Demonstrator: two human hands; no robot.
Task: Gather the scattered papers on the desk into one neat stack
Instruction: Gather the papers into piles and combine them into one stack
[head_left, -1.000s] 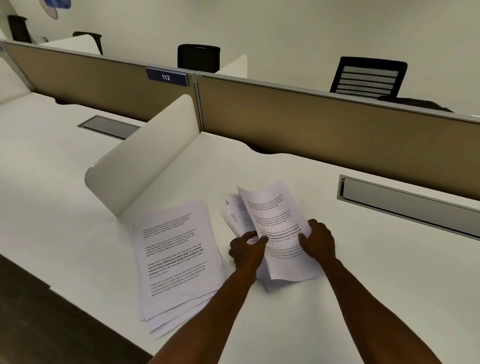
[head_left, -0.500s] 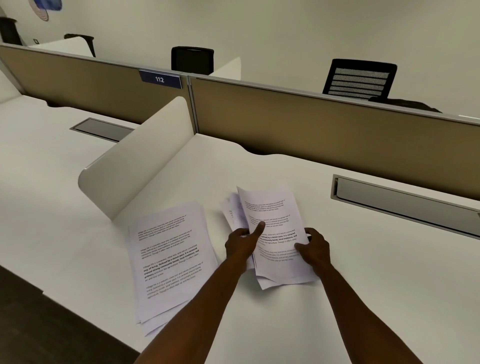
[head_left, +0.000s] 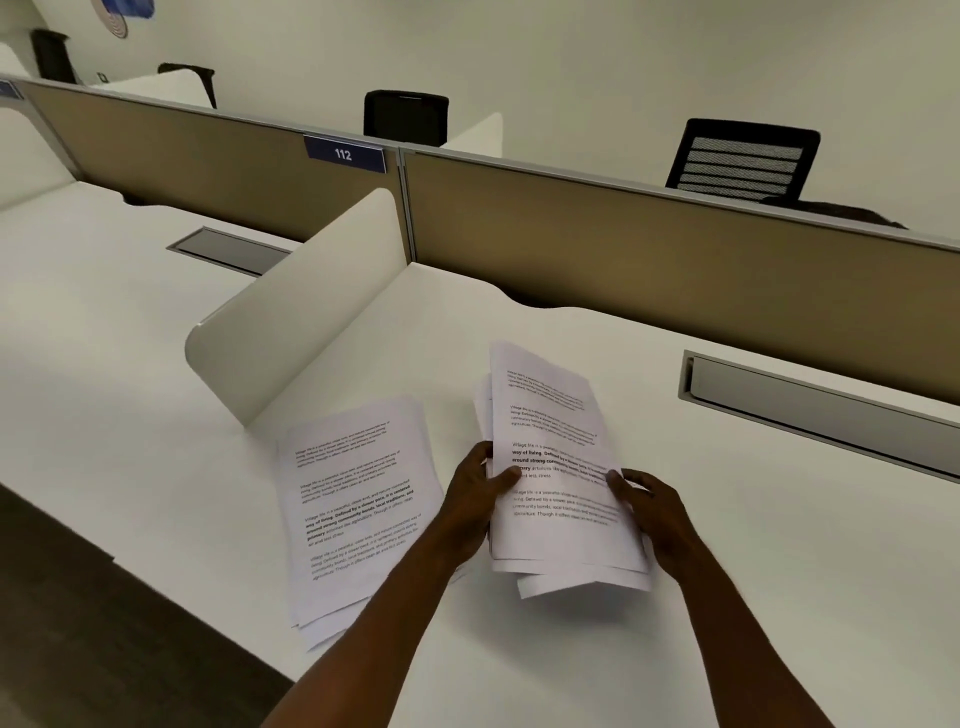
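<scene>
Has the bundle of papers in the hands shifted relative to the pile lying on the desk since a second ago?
Yes. The held bundle has turned more upright and squared up, with a wider strip of bare desk between it and the flat pile.

White desk (head_left: 727, 597), tan partition (head_left: 649, 270), chairs (head_left: 740, 158)

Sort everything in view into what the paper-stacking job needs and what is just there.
Job: sheaf of papers gripped by left hand and right hand; loose pile of papers lying on the desk.

Just there: white side divider, tan partition, 112 sign, chairs.
</scene>
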